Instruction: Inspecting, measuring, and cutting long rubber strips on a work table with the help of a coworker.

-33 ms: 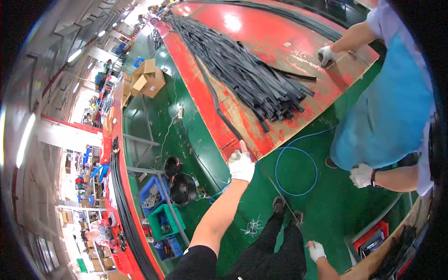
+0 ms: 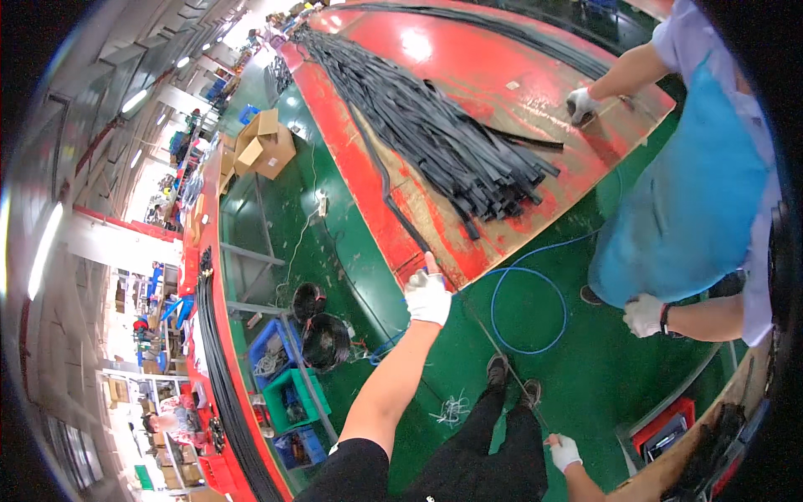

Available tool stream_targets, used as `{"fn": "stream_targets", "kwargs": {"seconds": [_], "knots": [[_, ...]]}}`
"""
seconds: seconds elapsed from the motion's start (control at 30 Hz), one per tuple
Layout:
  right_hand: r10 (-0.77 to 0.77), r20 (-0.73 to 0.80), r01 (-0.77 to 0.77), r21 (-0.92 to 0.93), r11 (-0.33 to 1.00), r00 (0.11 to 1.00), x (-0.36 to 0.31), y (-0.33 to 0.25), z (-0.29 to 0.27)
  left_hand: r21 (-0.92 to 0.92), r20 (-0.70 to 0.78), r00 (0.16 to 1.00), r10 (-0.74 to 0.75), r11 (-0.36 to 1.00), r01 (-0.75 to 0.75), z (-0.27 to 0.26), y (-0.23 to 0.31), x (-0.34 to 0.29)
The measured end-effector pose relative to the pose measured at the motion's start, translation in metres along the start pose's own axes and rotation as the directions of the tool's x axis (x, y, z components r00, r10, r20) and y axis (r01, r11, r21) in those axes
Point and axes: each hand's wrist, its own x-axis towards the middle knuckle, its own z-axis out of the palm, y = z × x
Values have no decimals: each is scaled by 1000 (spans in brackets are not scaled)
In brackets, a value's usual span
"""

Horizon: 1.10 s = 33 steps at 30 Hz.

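My left hand [image 2: 428, 299], in a white glove with the thumb raised, is closed around the near end of a black rubber-like strip [image 2: 401, 219] at the corner of the red table. Low on the right, my gloved right hand [image 2: 565, 452] is closed on a thin greyish rod [image 2: 493, 333]. That rod slants up and left over my shoes towards my left hand; whether its far tip touches the strip is too small to tell. Beside the held strip lies a large bundle of black strips [image 2: 452, 142], their cut ends facing me.
A co-worker in a blue apron [image 2: 682, 192] stands at right, one gloved hand [image 2: 581, 105] on the red table [image 2: 477, 272]. A blue hose [image 2: 566, 314] loops on the green floor. Crates [image 2: 293, 397], black buckets [image 2: 324, 341] and a cardboard box [image 2: 266, 146] stand left.
The rod's far end has moved up and left, closer to my left hand. Both my hands have shifted slightly left in the picture. The strip stays in my left hand.
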Motion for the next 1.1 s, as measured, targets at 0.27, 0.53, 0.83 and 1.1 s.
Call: {"fn": "stream_targets", "kwargs": {"seconds": [0.27, 0.53, 0.83, 1.1], "knots": [[126, 40, -130, 117, 985, 991, -102, 19, 5, 148, 12, 997, -81, 986, 79, -37, -22, 48], [217, 31, -217, 265, 940, 976, -167, 10, 7, 72, 42, 996, -76, 995, 72, -73, -4, 31], [-117, -67, 121, 50, 991, 991, -89, -85, 24, 131, 119, 991, -53, 991, 37, -65, 14, -31], [66, -104, -58, 71, 996, 992, -189, 138, 36, 224, 46, 998, -40, 974, 29, -59, 17, -44]]}}
